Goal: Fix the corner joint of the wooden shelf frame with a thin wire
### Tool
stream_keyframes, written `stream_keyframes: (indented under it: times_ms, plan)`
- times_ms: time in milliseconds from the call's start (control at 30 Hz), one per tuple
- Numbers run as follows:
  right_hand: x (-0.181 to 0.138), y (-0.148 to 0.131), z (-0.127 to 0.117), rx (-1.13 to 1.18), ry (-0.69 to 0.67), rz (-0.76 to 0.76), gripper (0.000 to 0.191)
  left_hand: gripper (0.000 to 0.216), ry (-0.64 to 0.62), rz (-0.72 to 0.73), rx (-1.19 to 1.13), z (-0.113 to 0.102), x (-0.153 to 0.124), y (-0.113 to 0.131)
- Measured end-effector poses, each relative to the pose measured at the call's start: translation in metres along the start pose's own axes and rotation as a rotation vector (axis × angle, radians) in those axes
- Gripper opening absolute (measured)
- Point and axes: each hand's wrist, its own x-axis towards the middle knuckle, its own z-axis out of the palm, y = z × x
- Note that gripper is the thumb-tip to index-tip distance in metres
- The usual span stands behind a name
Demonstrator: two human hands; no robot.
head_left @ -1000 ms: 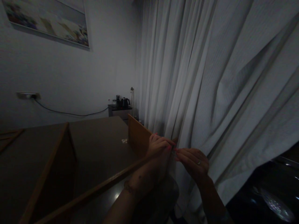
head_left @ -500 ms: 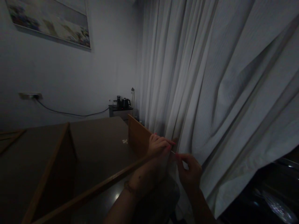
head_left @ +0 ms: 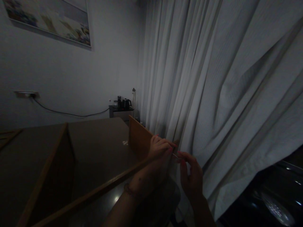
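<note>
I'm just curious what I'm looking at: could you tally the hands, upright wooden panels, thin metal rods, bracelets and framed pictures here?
Hands: 2 (left hand, right hand)
Upright wooden panels: 2 (nearer panel, farther panel)
Thin metal rod: 1
Bracelet: 1
Framed picture: 1
Total: 7

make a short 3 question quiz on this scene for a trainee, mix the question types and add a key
1. True or false: the left hand touches the wooden frame.

2. Which item is at the fingertips of the right hand?
a) a spoon
b) a thin metal rod
c) a folded cloth

3. Fill the gap: a framed ____ hangs on the wall above the socket.

Key: 1. True. 2. b. 3. Painting.
</note>
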Motion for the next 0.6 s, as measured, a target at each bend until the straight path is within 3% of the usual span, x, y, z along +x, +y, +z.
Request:
stream_keyframes:
  times_ms: [200, 600]
  plan:
    - [0.004, 0.012, -0.006, 0.014, -0.154, -0.244, 0.035, 0.029, 0.019, 0.013, 0.006, 0.003, 0.0, -0.003]
    - [0.017, 0.015, -0.021, 0.263, -0.404, -0.083, 0.032, 0.033, 0.018, -0.013, -0.03, 0.003, -0.003, -0.004]
